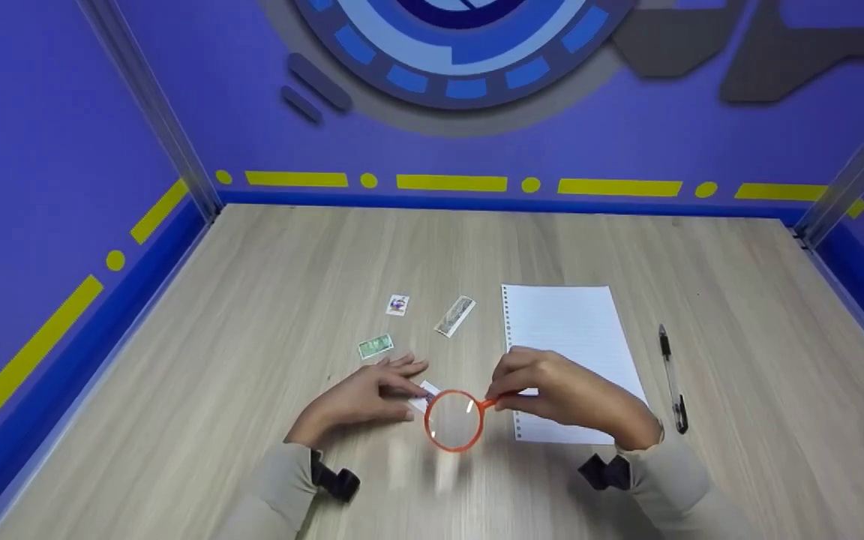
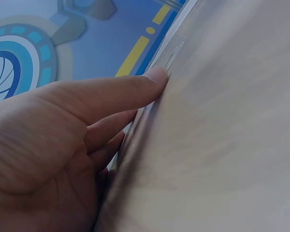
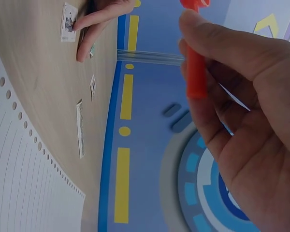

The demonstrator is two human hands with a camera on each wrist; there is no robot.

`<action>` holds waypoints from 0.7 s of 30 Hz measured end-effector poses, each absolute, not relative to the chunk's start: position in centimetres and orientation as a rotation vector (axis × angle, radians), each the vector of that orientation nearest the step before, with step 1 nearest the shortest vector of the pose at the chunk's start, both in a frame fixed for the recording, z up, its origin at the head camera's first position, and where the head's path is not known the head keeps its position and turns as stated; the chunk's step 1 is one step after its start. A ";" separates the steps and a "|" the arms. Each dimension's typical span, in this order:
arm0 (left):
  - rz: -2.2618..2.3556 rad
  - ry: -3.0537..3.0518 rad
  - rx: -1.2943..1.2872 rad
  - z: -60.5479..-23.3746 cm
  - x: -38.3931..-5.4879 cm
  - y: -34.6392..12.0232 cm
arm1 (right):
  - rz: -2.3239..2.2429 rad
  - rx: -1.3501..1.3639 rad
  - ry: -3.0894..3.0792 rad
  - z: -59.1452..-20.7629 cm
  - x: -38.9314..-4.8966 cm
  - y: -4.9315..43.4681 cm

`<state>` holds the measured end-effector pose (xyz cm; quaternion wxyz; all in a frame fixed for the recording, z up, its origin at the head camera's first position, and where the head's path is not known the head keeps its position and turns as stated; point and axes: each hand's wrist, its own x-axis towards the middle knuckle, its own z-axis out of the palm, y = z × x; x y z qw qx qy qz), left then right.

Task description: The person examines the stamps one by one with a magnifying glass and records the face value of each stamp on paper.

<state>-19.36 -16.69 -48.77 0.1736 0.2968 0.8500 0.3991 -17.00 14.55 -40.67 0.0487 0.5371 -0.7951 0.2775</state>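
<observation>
1. Right hand (image 1: 552, 390) pinches the orange magnifying glass (image 1: 454, 421) by its handle (image 3: 196, 72), above the counter (image 1: 252, 315); probably light, rigid, best held there.
2. Left hand (image 1: 361, 393), fingers (image 3: 94, 18) loosely extended, touches a stamp (image 3: 67, 24) lying flat; likely thin, easily creased.

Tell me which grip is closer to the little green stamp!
Left. The left grip is just on the near side of the green stamp; the right grip is farther off to the right, holding the orange magnifying glass.
</observation>
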 end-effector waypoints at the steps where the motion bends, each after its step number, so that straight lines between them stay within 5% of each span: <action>1: 1.132 2.409 0.845 -48.8 -19.4 -16.7 | 0.855 1.621 -2.419 -40.7 -17.1 14.7; 21: 1.176 2.380 0.855 -48.8 -19.4 -16.8 | 1.007 1.422 -2.277 -41.3 -19.0 17.8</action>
